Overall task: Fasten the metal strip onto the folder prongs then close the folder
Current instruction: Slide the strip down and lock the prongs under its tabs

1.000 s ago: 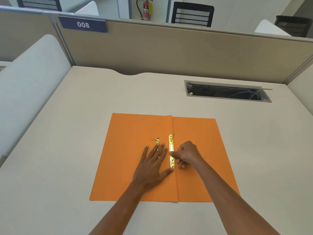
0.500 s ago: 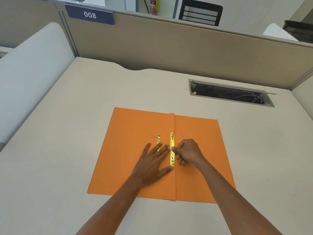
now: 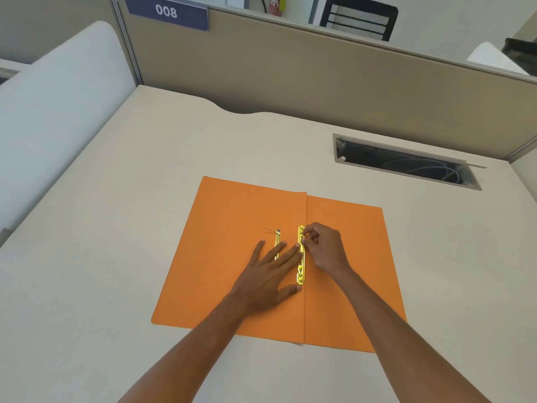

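Observation:
An orange folder point(image 3: 232, 228) lies open and flat on the desk. A gold metal strip point(image 3: 301, 271) runs along the folder's centre fold. A second, thinner gold piece point(image 3: 277, 238) with thin prongs at its far end lies just left of it, partly under my fingers. My left hand point(image 3: 268, 274) rests flat on the left flap, fingers spread, fingertips touching the strip. My right hand point(image 3: 324, 247) pinches at the strip's far end, where a thin prong sticks up.
The beige desk point(image 3: 116, 228) is walled by a tan partition point(image 3: 290, 82) at the back and a white panel point(image 3: 52, 106) at the left. An open cable slot point(image 3: 406, 162) with wires sits at the back right.
My right hand has slid from the strip's middle to its far end. My left hand has stayed flat on the left flap. The camera has tilted down and closer.

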The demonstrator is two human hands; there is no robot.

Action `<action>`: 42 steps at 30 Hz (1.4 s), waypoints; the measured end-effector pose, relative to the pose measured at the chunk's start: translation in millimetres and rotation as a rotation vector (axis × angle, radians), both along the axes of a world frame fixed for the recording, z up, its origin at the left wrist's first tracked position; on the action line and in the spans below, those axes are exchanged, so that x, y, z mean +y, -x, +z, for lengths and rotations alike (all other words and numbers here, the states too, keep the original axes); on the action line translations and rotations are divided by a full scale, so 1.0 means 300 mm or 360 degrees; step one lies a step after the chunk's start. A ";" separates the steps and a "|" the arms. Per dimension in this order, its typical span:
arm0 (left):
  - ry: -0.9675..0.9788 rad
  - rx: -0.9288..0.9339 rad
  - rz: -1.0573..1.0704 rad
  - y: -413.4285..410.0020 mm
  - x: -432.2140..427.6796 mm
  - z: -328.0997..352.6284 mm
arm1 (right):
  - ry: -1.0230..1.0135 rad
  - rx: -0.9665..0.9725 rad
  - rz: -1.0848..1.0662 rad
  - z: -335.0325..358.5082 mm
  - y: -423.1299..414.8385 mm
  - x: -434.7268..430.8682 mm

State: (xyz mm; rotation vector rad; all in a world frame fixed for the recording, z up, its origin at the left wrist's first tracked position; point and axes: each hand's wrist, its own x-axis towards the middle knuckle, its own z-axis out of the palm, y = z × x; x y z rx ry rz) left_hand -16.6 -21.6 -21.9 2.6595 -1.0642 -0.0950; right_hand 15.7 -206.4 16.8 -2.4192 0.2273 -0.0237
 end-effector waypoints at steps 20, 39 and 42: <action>0.0002 -0.0025 -0.0041 -0.007 0.005 -0.004 | -0.0339 0.0168 0.0070 0.040 -0.058 -0.066; 0.0081 0.0026 -0.0026 -0.012 0.007 -0.001 | 0.0607 0.0238 0.0658 0.084 -0.180 -0.066; 0.0075 0.0026 -0.0029 -0.013 0.007 -0.001 | 0.0759 0.0212 0.0835 0.099 -0.193 -0.062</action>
